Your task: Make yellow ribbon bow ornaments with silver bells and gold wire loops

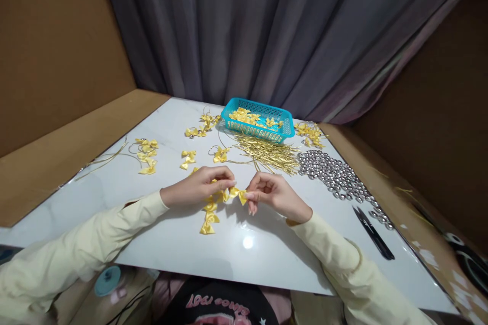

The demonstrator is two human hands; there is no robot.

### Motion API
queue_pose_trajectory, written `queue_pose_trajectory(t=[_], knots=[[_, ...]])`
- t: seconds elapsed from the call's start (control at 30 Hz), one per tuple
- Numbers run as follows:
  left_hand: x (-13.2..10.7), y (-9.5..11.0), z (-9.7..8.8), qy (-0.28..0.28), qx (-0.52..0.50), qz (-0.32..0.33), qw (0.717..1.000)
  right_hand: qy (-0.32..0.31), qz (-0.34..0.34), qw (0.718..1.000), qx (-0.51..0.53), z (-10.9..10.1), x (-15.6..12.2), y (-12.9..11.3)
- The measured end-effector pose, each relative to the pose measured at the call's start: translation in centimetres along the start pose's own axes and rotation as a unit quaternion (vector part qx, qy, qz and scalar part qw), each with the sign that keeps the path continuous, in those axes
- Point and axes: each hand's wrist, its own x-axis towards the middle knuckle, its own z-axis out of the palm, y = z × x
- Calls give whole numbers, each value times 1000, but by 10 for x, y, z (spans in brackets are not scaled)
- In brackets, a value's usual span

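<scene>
A small yellow satin ribbon bow [239, 195] is stretched between my two hands above the white table. My left hand [214, 182] pinches its left side with thumb and fingertips. On its right side, the thumb and index finger of my right hand [271, 193] are closed. More yellow bows [209, 222] lie on the table just below and partly under my left hand. A single bow with a gold cord loop [220, 154] lies beyond my hands.
Behind stands a turquoise basket [288, 134] with yellow bows in it. Gold cords [272, 153] lie before it; silver beads [339, 175] spread to the right. Black thread snips [373, 233] rest near the right edge. Finished-looking bow clusters [147, 155] sit left.
</scene>
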Motion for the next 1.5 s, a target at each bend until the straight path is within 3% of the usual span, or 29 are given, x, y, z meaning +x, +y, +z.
queue_pose_trajectory(t=[0.17,0.43,0.63,0.8,1.0,1.13,1.3,1.5], knots=[[-1,2,0,11,-5,1,1000,-8,-5,1000,-8,0,0,-1],[-1,-1,2,2,81,34,996,-4,-9,1000,-9,-1,1,-1],[0,-4,4,-8,116,69,991,27,-13,1000,-5,1,0,-4],[0,-2,5,20,135,89,987,75,-20,997,10,4,0,-4],[-4,3,7,64,130,82,986,117,-38,992,43,13,-2,-5],[-5,5,6,65,129,62,988,131,-43,990,40,16,-2,-3],[0,-1,-5,60,172,42,982,139,-29,989,-31,14,5,10],[12,-31,-33,115,265,-13,957,131,-25,963,-236,19,11,25]])
